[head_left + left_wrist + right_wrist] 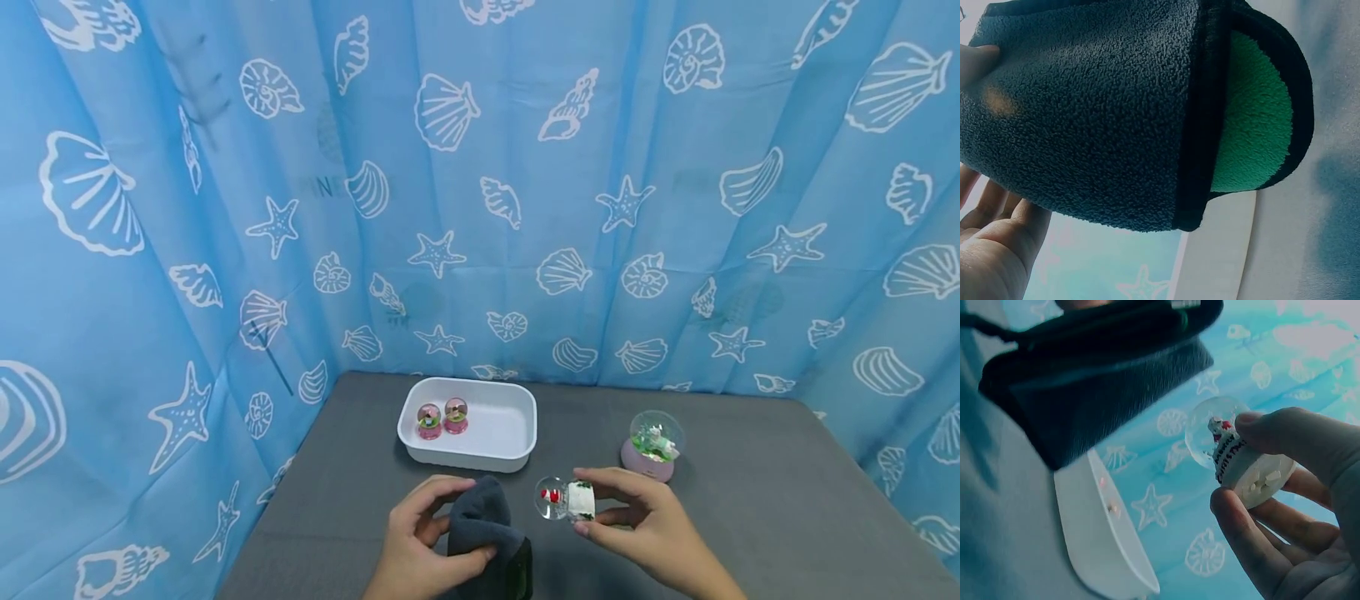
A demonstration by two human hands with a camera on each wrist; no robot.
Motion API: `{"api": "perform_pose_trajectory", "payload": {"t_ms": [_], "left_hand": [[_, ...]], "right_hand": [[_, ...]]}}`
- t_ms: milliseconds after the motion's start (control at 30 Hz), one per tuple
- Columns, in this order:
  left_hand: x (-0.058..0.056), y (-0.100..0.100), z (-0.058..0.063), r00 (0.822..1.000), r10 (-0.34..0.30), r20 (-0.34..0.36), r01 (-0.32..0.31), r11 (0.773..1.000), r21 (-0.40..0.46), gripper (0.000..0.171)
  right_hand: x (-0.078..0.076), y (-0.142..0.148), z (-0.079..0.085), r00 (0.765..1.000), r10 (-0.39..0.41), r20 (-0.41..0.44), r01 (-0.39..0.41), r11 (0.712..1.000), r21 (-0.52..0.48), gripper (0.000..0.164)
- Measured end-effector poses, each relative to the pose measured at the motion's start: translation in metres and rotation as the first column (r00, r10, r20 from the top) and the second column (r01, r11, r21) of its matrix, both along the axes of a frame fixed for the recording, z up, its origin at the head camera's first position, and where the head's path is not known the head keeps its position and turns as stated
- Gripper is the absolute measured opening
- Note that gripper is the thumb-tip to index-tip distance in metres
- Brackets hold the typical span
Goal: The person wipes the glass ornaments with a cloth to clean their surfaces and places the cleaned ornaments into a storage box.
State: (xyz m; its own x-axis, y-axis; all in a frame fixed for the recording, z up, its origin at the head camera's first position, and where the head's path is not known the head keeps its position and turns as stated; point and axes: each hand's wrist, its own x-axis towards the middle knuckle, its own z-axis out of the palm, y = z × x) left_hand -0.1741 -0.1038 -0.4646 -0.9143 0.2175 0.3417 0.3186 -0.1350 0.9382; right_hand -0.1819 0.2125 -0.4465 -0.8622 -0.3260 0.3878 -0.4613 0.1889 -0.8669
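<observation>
My left hand [431, 542] grips a folded dark grey cloth [483, 525] between thumb and fingers. In the left wrist view this cloth [1097, 112] has a fuzzy face, a black bound edge and a green underside. Just to its right, my right hand [645, 525] pinches a small snow globe [566, 499] by its white base, tipped sideways with the glass toward the cloth. A red figure shows inside the glass. The right wrist view shows "Merry Christmas" lettering on this snow globe's base [1238, 459]. Cloth and globe are a small gap apart.
A white tray [495, 425] stands behind the hands, with two small pink-based snow globes [442, 419] in its left part. A larger snow globe [652, 446] on a lilac base is behind my right hand. A blue shell-patterned curtain [480, 208] borders the grey table [787, 500].
</observation>
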Motion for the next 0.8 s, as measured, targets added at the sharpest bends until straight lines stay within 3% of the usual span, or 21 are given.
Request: {"api": "perform_pose_trajectory", "payload": {"t_ms": [267,533,800], "left_hand": [[-0.001,0.002,0.001,0.999,-0.017,-0.048,0.016,1.0,-0.022,0.063],[0.0,0.005,0.004,1.0,-0.016,0.027,0.017,0.999,-0.039,0.066],[-0.001,0.007,0.002,0.996,-0.054,-0.074,0.053,0.998,-0.024,0.063]], "right_hand": [[0.005,-0.011,0.01,0.996,0.087,-0.008,-0.088,0.996,-0.011,0.049],[0.005,-0.018,0.012,0.988,0.155,-0.023,-0.155,0.988,-0.015,0.049],[0.0,-0.023,0.013,0.978,0.21,-0.023,-0.211,0.976,-0.059,0.049]]}}
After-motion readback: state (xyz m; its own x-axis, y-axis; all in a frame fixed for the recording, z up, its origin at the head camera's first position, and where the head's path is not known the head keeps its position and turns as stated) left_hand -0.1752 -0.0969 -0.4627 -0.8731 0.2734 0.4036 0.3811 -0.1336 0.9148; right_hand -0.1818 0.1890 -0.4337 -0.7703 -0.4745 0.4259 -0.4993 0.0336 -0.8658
